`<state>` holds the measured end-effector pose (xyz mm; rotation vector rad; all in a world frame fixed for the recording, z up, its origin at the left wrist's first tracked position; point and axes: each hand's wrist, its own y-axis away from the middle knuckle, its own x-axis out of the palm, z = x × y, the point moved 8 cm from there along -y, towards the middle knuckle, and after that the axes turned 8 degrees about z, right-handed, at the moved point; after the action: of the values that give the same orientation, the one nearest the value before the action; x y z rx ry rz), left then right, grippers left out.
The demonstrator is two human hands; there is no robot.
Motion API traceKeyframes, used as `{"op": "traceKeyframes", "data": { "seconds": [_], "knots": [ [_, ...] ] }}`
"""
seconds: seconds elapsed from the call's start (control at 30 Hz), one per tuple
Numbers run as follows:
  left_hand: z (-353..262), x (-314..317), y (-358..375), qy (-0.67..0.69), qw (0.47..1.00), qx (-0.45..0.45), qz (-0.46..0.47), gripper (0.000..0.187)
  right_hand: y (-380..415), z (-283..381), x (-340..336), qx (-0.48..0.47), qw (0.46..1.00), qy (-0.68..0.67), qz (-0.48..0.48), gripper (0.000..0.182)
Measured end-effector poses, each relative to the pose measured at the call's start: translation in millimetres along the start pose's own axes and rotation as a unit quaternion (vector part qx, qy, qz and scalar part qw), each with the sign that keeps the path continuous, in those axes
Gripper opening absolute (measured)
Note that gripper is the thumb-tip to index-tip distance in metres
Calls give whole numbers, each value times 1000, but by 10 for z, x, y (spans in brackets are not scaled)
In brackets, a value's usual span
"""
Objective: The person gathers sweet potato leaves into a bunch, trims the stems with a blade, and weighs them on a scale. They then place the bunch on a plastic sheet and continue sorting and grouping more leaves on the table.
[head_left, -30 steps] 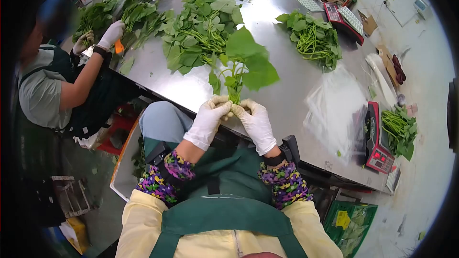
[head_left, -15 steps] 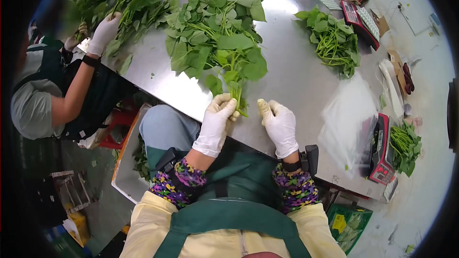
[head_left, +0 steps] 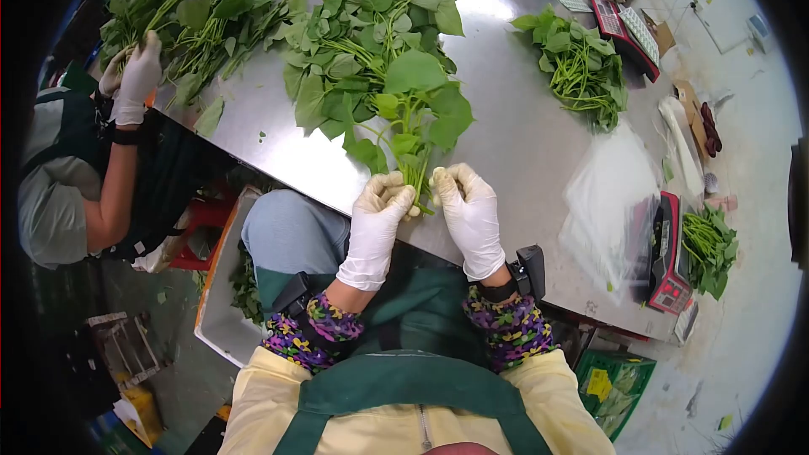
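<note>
My left hand (head_left: 377,223), in a white glove, is closed round the stems of a small bunch of leafy greens (head_left: 411,131). The leaves of this bunch point away from me, over the near edge of a larger pile of greens (head_left: 362,42). Close by on the right is my gloved right hand (head_left: 468,223), its thumb and fingers pinched together beside the stems. Whatever those fingertips hold, if anything, is too small to make out. Both hands are above the near edge of the metal table (head_left: 493,101).
Another bunch of greens (head_left: 581,67) lies right, near a red scale (head_left: 624,34). Clear plastic bags (head_left: 611,202) lie before a second red scale (head_left: 670,261). At left, a co-worker's gloved hand (head_left: 139,80) handles more greens (head_left: 211,21). A white bin (head_left: 223,312) stands beside my leg.
My right hand has moved left, up to the stems in my left hand. The co-worker's hand has shifted left and down. The view has shifted slightly.
</note>
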<state>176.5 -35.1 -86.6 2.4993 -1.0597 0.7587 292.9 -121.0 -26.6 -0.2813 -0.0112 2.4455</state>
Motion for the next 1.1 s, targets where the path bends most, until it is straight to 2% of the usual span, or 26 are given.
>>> {"op": "traceKeyframes", "data": {
  "seconds": [0.03, 0.07, 0.17, 0.23, 0.43, 0.57, 0.63, 0.7, 0.8, 0.9, 1.0, 1.1],
  "knots": [
    [3, 11, 1, 1, 1000, 0, 0, 23, 13, -75, 36, 46, 997, 42, 40, 19],
    [13, 21, 0, 4, 1000, -2, -2, 23, 19, -79, 28, 46, 997, 42, 40, 19],
    [32, 31, 6, 12, 1000, -10, -6, 23, 32, -41, -1, 28, 999, 7, 23, 24],
    [37, 43, 14, 15, 1000, -15, -9, 23, 28, -85, 51, 81, 993, -77, 49, 24],
    [19, 78, 35, -38, 999, 3, -13, 19, -20, -247, 51, 54, 994, -91, 22, 17],
    [103, 6, 0, 23, 1000, -7, -4, 19, 74, -211, 108, 59, 986, -154, 30, 12],
    [109, 20, 4, 30, 999, -16, 1, 18, 83, -129, 141, 10, 985, -170, 33, 8],
    [76, 58, 11, 17, 1000, -14, 16, 20, 47, -157, 136, 24, 985, -164, 50, 9],
    [54, 54, 19, 17, 1000, 0, 15, 19, 19, -252, 183, 99, 957, -264, 75, 22],
    [4, 123, 26, -26, 999, 8, 23, 16, 3, -246, 219, 136, 964, -197, 118, 22],
    [8, 110, 46, -18, 999, -28, 25, 20, 17, -252, 229, 130, 961, -210, 127, 23],
    [-14, 96, 42, -39, 999, -13, 15, 22, 27, -204, 243, 115, 968, -183, 126, 21]
  ]
}}
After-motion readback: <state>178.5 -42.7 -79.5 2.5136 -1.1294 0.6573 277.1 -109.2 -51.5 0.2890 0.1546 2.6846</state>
